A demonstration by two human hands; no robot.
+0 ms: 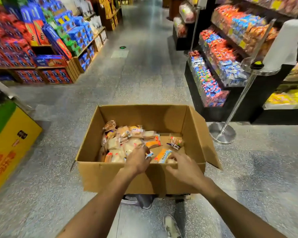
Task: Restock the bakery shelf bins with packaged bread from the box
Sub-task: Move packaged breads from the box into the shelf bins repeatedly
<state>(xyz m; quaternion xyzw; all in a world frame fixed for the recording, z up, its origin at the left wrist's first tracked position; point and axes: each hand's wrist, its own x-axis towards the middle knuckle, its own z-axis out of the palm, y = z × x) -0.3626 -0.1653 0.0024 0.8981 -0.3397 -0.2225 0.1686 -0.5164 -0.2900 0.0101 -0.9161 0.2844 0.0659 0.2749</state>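
Head view shows the box (141,176) at 6 o'clock. Its packaged bread (120,143) is heaped toward the box's 9 o'clock side, and the cardboard bottom is bare toward 3 o'clock. The left hand (138,160) reaches in, its grip curled on a small blue-edged packet (150,154). The right hand (184,166) hangs bent-fingered over an orange-and-white packet (163,156); I cannot tell whether that grip is clamped on it.

The glossy wrappers look slippery, so a light pinch may let a packet drop back, while a hard squeeze would probably flatten the soft bread. The shelf bins (213,66) stand at 2 o'clock, with a metal pole (237,102) between them and the box, so an armful carried across could knock it. Leaning on the near wall may tip the box.
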